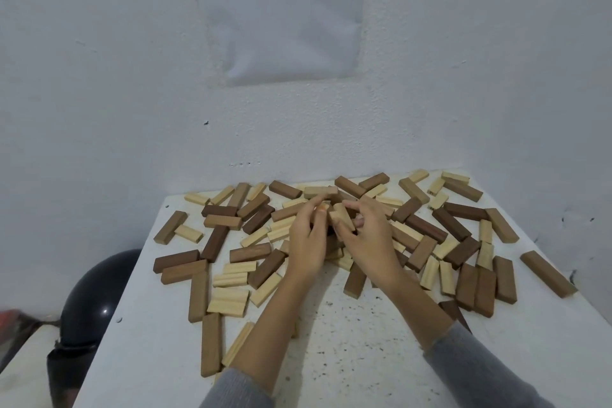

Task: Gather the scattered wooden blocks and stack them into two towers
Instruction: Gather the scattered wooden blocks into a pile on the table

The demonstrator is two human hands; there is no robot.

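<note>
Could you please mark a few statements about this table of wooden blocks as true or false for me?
1. The right hand grips a pale block. True.
2. Two finished towers stand on the table. False: the blocks lie scattered flat, and no finished tower shows.
3. A printed sheet hangs on the wall above the table. True.
4. Every block is the same colour. False: some are pale, some mid-brown, some dark brown.
5. The left hand rests alone at the table's near edge. False: it is among the blocks in the middle, close beside the right hand.
</note>
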